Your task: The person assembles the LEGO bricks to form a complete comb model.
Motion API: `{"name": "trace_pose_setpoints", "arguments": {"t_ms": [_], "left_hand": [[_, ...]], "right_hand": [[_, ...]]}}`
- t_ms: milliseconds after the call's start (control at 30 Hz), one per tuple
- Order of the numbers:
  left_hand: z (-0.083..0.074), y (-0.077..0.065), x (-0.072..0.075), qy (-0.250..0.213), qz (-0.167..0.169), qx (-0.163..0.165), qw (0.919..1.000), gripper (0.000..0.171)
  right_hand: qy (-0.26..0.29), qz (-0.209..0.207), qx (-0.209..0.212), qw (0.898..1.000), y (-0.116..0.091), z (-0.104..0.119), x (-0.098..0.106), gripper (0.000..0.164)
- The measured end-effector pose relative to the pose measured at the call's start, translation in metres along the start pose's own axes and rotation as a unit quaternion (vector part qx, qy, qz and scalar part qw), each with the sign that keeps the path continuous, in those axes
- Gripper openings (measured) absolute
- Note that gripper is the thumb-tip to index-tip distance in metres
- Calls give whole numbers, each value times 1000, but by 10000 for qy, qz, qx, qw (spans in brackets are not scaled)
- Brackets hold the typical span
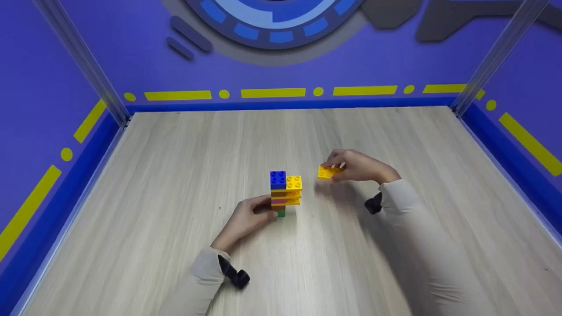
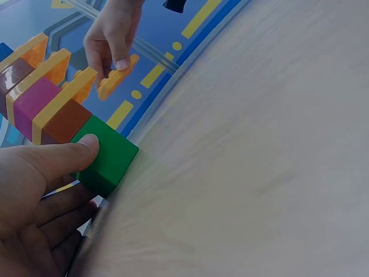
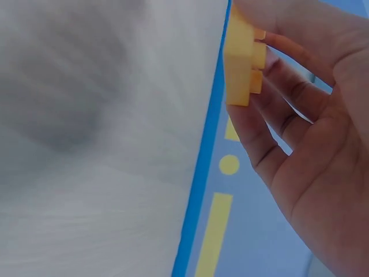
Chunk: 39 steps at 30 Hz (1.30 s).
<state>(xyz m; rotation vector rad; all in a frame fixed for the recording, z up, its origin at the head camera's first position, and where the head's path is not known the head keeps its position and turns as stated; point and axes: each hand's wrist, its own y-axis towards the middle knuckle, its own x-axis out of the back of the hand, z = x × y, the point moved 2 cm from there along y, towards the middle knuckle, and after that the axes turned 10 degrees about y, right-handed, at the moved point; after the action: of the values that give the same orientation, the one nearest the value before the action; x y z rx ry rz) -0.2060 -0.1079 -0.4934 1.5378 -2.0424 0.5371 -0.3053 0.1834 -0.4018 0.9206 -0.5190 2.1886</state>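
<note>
A tower of toy building bricks stands upright mid-table. Its base is a green brick; brown, magenta and dark brown bricks alternate above it with thin yellow plates that jut to one side. On top sits a blue brick, beside a jutting yellow plate. My left hand grips the tower low down, its thumb on the green brick. Held above the table to the right of the tower, a loose yellow plate brick is pinched between the thumb and fingers of my right hand.
The wooden table is bounded by blue printed walls at the back and both sides. Metal posts rise at the back corners. Each sleeve cuff carries a black wrist camera.
</note>
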Motion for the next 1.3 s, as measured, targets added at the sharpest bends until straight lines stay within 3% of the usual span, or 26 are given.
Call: {"name": "trace_pose_setpoints", "arguments": {"t_ms": [867, 1300], "left_hand": [[1, 0, 0, -74, 46, 172, 9998, 48], [2, 0, 0, -116, 51, 101, 9999, 49]], "right_hand": [[-56, 189, 362, 9991, 15, 61, 10, 42], [-140, 213, 873, 9959, 16, 98, 10, 41]]}}
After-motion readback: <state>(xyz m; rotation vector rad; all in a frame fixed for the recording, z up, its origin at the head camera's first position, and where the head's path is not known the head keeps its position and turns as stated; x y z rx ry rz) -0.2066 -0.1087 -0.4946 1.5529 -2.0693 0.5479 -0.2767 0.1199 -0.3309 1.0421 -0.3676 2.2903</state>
